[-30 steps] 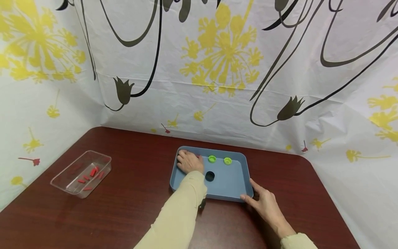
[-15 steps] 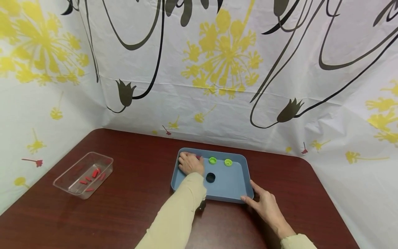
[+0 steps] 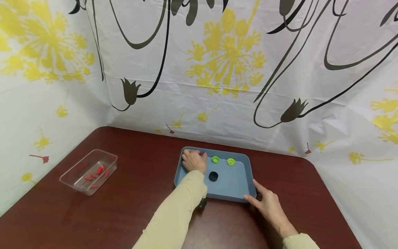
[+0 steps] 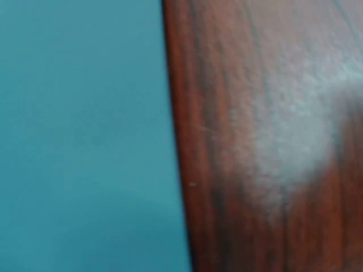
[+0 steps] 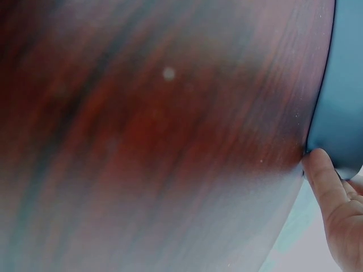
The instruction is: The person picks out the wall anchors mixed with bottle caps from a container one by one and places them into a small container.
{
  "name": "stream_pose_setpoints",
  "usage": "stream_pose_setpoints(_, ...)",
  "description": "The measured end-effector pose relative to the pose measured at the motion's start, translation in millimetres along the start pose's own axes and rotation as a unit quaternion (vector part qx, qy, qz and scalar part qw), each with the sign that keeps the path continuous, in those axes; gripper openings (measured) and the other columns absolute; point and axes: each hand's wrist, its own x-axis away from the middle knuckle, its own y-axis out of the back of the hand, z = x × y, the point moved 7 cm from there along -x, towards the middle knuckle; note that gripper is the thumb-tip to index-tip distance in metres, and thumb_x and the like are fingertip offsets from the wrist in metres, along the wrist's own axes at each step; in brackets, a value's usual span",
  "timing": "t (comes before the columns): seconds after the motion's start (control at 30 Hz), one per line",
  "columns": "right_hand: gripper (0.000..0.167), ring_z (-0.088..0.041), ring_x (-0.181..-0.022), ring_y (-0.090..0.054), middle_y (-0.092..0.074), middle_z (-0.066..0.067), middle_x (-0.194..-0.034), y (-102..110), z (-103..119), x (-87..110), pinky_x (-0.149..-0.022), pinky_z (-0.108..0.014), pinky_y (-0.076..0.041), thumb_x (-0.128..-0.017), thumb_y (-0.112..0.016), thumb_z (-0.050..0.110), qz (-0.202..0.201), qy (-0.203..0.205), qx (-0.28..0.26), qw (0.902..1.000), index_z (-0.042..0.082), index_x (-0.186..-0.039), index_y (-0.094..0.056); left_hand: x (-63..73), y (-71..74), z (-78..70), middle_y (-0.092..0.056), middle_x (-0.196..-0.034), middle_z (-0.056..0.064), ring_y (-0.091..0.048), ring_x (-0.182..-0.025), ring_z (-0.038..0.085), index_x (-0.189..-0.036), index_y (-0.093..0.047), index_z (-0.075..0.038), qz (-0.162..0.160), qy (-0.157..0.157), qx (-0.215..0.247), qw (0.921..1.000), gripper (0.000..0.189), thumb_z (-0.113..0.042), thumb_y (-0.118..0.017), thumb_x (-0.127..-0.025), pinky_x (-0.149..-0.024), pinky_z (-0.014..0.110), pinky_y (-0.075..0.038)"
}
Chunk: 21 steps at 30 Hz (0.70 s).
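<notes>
My left hand [image 3: 194,161] reaches into the far left corner of a blue-grey tray [image 3: 231,185], back of the hand up. Just past its fingers shows a bit of a dark red piece [image 3: 201,153]; what lies under the palm is hidden, so I cannot tell whether the fingers hold anything. Two green bottle caps [image 3: 215,159] [image 3: 230,162] and a black round cap [image 3: 213,176] lie in the tray. With thumb and fingers my right hand [image 3: 268,205] grips the tray's near right corner. In the right wrist view the thumb [image 5: 324,175] presses on that corner.
On the left of the brown wooden table [image 3: 140,166] stands a clear plastic box [image 3: 72,183] with several small red pieces [image 3: 99,170] in it. A white patterned cloth [image 3: 174,103] hangs behind the table. The left wrist view holds only blurred tray wall [image 4: 85,136] and table.
The head view has shifted slightly, so everything sits a little further right in it. Both hands stay at the same places on the tray.
</notes>
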Motion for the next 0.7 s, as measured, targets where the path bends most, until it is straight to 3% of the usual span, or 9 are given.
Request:
stream_pose_setpoints(0.33,0.074,-0.028,-0.093,-0.067,-0.054,-0.029,-0.125,-1.9,1.8,-0.5,-0.069,-0.033,-0.054,-0.081,-0.073,0.031,-0.007,0.016,0.003,0.9999,-0.006,-0.137,-0.042,-1.2,8.2,-15.3,-0.051,-0.115,0.009,-0.050,-0.103,0.028,-0.089,-0.070,-0.015,0.033,-0.012,0.042,0.9985,0.022,-0.034,-0.073,-0.080,-0.089,0.044,-0.041)
stream_pose_setpoints(0.7,0.075,-0.029,-0.091,-0.067,-0.055,-0.032,-0.123,-1.8,2.4,-0.6,-0.066,-0.030,-0.054,-0.081,-0.073,0.029,-0.006,0.011,-0.008,0.9999,-0.007,-0.138,-0.040,-2.6,31.2,-34.7,-0.052,-0.115,0.008,-0.053,-0.100,0.025,-0.097,-0.071,-0.014,0.044,-0.064,0.076,0.9940,0.026,-0.036,-0.071,-0.083,-0.087,0.041,-0.044)
